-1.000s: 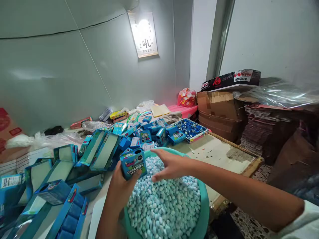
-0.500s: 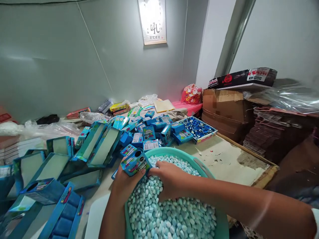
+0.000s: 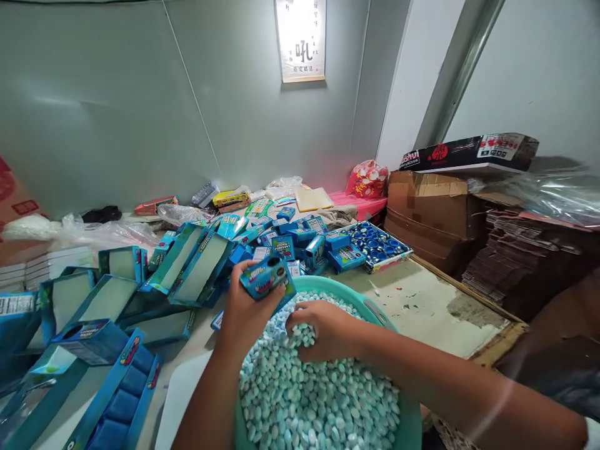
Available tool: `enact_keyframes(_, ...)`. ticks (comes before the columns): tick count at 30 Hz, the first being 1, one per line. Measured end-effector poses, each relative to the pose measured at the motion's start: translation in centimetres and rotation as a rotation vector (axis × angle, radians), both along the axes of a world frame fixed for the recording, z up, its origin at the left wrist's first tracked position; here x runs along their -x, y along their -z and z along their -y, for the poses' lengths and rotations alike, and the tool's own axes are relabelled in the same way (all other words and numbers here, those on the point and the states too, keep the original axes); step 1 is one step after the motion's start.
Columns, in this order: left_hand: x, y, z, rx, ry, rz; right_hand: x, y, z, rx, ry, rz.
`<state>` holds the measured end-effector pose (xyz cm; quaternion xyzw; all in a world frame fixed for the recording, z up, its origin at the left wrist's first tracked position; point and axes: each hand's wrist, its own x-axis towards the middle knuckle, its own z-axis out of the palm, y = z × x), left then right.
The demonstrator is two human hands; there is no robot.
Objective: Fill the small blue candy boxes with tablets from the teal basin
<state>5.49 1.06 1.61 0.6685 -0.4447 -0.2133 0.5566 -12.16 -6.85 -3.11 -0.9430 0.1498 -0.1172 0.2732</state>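
Right hand [image 3: 328, 331]: with fingers curled around pale-blue candies [image 3: 304, 335], inside the tub [image 3: 328, 284].
Left hand [image 3: 244, 315]: with fingers clamped on a blue box [image 3: 263, 279], tilted, near the tub's far-left rim.
Tub: heaped with more candies.
Loose boxes [image 3: 314, 251]: piled beyond the tub.

right hand [image 3: 327, 331] now cupping candies [image 3: 305, 335]; blue box [image 3: 263, 280] tipped from upright
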Motion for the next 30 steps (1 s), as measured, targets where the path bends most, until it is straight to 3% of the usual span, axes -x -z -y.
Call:
enact_keyframes(3, 1.8, -2.0, 2.5, 0.102, 0.129, -0.183, 0.9, -0.5, -0.2, 0.010, -0.066, 0.048)
enact_keyframes(5, 2.9, -1.9, 3.8, 0.105, 0.210, -0.275, 1.6, -1.0, -0.4, 0.014, -0.076, 0.064)
enact_keyframes(12, 3.9, 2.2, 4.8, -0.034, 0.209, -0.258, 3.3, -1.4, -0.7, -0.034, 0.017, 0.038)
enact_keyframes(16, 3.5, 3.3, 5.0, -0.076, 0.271, -0.124, 3.1, -1.1, -0.6, -0.090, 0.060, 0.113)
enact_keyframes(21, 3.3, 2.9, 4.8, -0.193, 0.503, -0.249, 3.1, -2.0, -1.3, -0.353, 0.079, 0.228)
enact_keyframes(30, 2.0, 1.5, 4.3, -0.188, 0.565, -0.145, 3.6, -5.1, -1.2, -0.576, 0.203, 0.259)
